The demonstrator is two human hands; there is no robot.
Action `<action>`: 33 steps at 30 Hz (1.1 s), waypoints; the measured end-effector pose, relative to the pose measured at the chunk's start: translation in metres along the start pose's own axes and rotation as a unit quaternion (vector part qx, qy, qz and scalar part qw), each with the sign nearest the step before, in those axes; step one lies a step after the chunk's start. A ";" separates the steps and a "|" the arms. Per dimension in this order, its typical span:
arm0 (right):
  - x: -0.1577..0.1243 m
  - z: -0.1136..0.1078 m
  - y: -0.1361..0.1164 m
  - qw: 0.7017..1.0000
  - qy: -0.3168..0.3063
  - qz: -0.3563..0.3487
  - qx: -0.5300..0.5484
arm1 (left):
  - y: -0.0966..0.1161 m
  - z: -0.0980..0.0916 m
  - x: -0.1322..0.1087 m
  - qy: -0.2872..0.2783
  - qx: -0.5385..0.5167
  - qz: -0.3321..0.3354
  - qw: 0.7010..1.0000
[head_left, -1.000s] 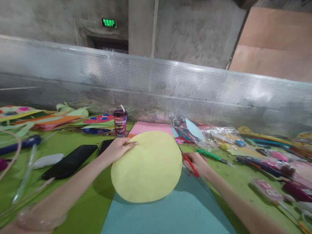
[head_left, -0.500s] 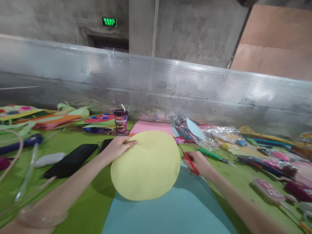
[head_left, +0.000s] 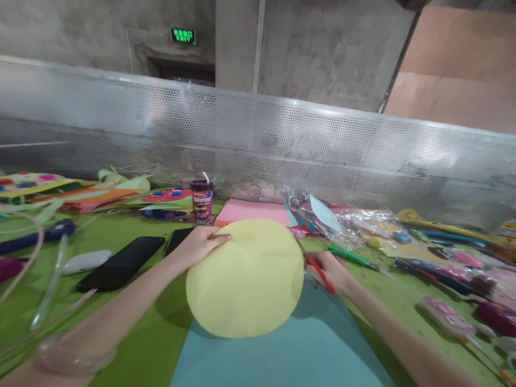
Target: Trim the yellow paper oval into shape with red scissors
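A round sheet of pale yellow paper (head_left: 245,279) is held up over the table by my left hand (head_left: 205,244), which pinches its upper left edge with the thumb on top. My right hand (head_left: 326,271) is closed around the handles of red-handled scissors (head_left: 322,275). The scissor blades point up and left, right beside the paper's right edge; whether they touch it I cannot tell. Beneath the round paper lies a sheet of light blue paper (head_left: 282,360), partly covered by it.
A purple drink cup (head_left: 202,203) with a straw stands behind my left hand. To the left lies a black phone (head_left: 121,264) with a cable. Green-handled scissors (head_left: 355,257) and plastic-bagged craft supplies (head_left: 363,223) lie on the right. A perforated metal barrier (head_left: 250,134) runs behind.
The yellow paper and both hands appear slightly lower and further right, while the whole view has shifted a little too. Both hands keep their holds.
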State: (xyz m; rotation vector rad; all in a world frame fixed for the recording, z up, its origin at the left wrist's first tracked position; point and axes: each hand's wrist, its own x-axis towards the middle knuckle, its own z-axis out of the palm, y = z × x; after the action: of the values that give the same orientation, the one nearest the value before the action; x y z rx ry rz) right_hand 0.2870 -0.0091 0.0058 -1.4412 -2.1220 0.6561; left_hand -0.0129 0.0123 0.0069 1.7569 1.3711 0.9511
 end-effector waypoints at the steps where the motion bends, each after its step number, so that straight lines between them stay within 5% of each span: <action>1: 0.000 0.000 0.000 1.000 0.000 -0.001 -0.002 | 0.000 0.000 0.000 0.002 0.005 0.002 1.000; 24: 0.002 -0.003 0.003 0.999 0.012 -0.002 -0.045 | -0.005 0.000 0.002 -0.019 -0.003 0.005 1.000; 33: 0.000 -0.003 0.007 0.999 -0.031 -0.010 -0.033 | -0.007 0.000 0.002 -0.047 -0.014 0.006 0.999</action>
State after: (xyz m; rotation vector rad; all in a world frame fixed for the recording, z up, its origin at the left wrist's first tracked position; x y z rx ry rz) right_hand 0.2939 -0.0060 0.0039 -1.4508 -2.2224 0.6359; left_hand -0.0157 0.0159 0.0014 1.7677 1.2822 0.8788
